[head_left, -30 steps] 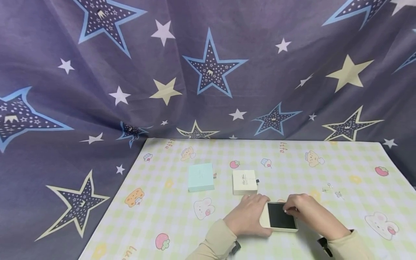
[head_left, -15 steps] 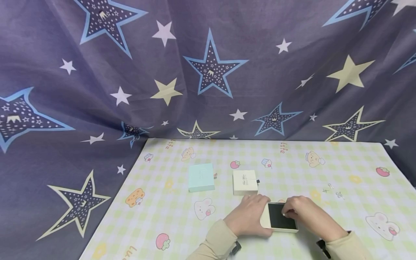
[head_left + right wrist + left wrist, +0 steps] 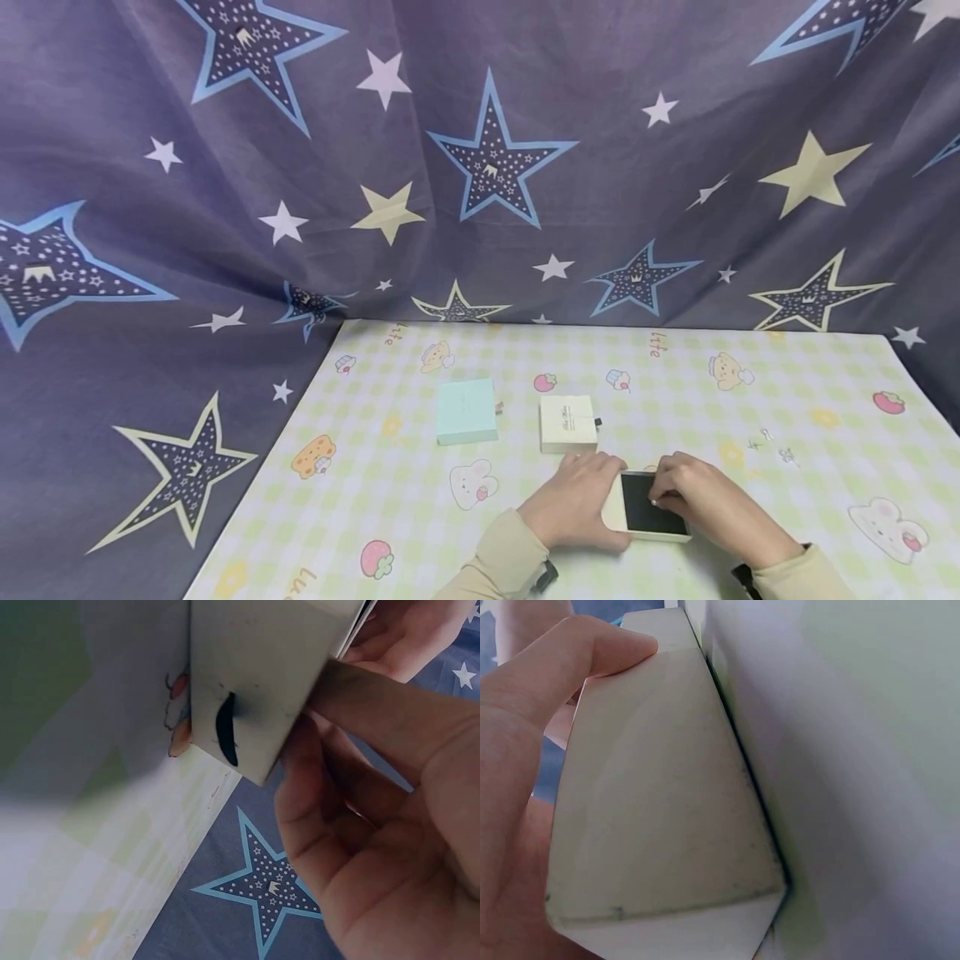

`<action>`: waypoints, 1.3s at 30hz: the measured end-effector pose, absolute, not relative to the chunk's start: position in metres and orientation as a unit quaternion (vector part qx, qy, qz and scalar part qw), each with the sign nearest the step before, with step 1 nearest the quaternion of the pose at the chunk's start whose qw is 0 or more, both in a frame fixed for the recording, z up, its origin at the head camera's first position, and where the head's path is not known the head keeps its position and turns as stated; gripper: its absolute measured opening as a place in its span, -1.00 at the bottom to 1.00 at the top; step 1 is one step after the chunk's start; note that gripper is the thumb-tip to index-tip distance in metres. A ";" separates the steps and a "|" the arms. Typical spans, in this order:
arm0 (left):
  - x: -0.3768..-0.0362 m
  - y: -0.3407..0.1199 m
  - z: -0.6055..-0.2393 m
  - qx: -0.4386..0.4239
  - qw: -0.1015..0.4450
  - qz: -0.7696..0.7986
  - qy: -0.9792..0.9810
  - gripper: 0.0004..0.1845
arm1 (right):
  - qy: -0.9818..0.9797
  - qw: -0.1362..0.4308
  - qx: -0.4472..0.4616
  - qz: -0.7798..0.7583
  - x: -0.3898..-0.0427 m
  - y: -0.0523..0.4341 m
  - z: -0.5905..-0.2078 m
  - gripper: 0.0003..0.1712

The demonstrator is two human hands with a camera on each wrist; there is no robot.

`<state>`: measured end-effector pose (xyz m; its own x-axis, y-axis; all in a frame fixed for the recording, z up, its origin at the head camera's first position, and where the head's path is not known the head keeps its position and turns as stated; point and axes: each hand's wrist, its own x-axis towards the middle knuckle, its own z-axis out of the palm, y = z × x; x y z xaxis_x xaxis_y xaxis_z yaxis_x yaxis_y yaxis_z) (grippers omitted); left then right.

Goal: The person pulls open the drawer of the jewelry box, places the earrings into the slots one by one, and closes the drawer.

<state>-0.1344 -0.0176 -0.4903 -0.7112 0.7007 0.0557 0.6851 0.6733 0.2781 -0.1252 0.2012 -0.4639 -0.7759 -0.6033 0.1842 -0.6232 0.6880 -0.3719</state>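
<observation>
A cream drawer-style jewelry box [image 3: 613,508] lies at the near middle of the table, pulled partly out to show a black inner pad [image 3: 645,517]. My left hand [image 3: 573,504] grips its left end, fingers along the far side. In the left wrist view the thumb [image 3: 622,645] lies along the box's side. Over the pad, my right hand [image 3: 693,500] pinches a tiny whitish thing [image 3: 655,502], too small to make out. The right wrist view has the box's end face [image 3: 247,697] with a black tab [image 3: 227,729], the curled fingers beside it.
Behind the left hand stands a closed cream box [image 3: 567,423] with a black tab. Left of that is a mint-green box [image 3: 467,411]. Several small silvery jewelry pieces [image 3: 786,456] lie to the right on the checked tablecloth [image 3: 360,492]. A star-patterned curtain [image 3: 480,242] hangs behind.
My right fingertips have moved slightly left and toward the near edge over the black pad. The left hand keeps its grip on the box.
</observation>
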 end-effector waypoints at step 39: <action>-0.135 -0.016 -0.491 0.376 0.018 0.142 0.915 -0.15 | -0.922 0.176 0.306 0.157 -0.139 0.247 -0.455 -0.63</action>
